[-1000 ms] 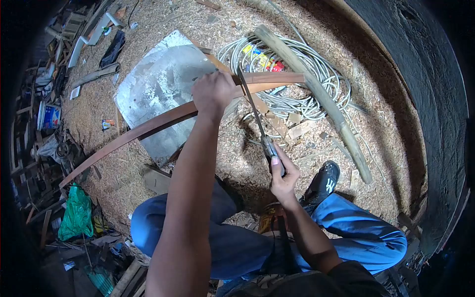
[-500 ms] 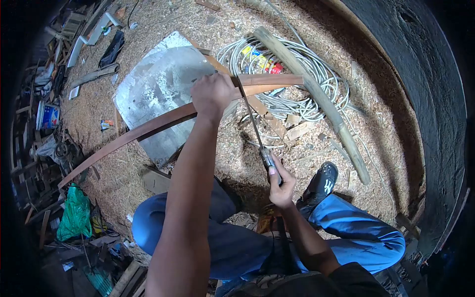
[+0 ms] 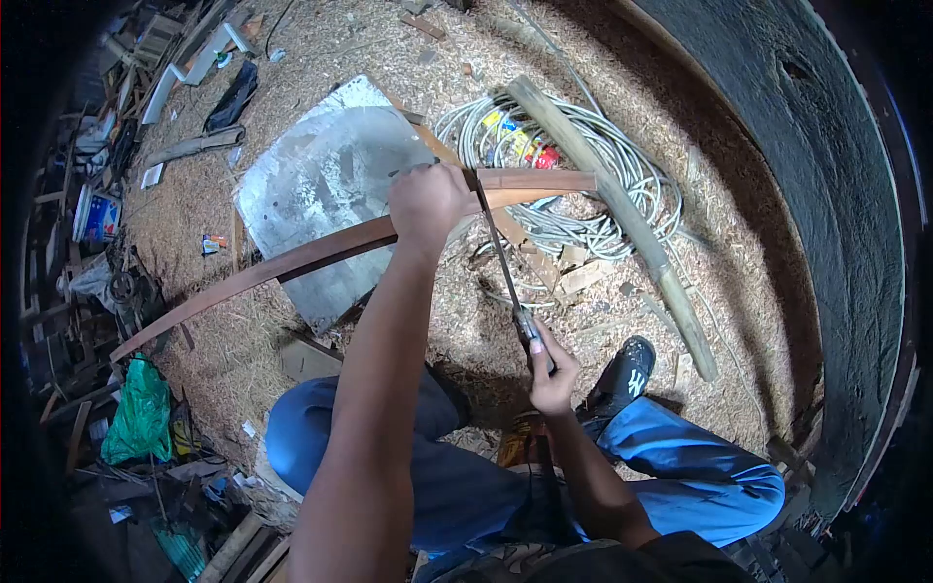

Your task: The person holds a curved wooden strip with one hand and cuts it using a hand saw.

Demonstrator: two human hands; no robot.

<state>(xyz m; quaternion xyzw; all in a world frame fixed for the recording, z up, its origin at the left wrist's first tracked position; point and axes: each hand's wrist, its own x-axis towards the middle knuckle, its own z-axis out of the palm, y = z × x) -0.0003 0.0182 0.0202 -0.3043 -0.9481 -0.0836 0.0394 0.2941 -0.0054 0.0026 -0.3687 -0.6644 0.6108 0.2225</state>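
My left hand (image 3: 428, 202) is closed round a long curved reddish-brown wooden strip (image 3: 282, 260), near its right end. My right hand (image 3: 554, 377) grips the handle of a handsaw (image 3: 503, 255), seen almost edge-on. Its thin blade runs up and away from me and crosses the wood just right of my left fist, touching or nearly so. Beyond the blade, the strip's end (image 3: 539, 181) reaches the round pole. Below that end lies a lighter orange-brown piece of wood (image 3: 515, 198). My left fingertips are mostly hidden behind the fist.
Shavings cover the ground. A scuffed metal sheet (image 3: 321, 185) lies under the strip, a coil of pale cable (image 3: 641, 175) and a round wooden pole (image 3: 632, 228) to the right. A dark curved wall (image 3: 816, 194) bounds the right side. Scrap and a green bag (image 3: 138, 413) lie left.
The whole view has shifted slightly, so most things sit lower in the picture. Both hands keep their holds, and the blade still crosses the wood beside my left fist.
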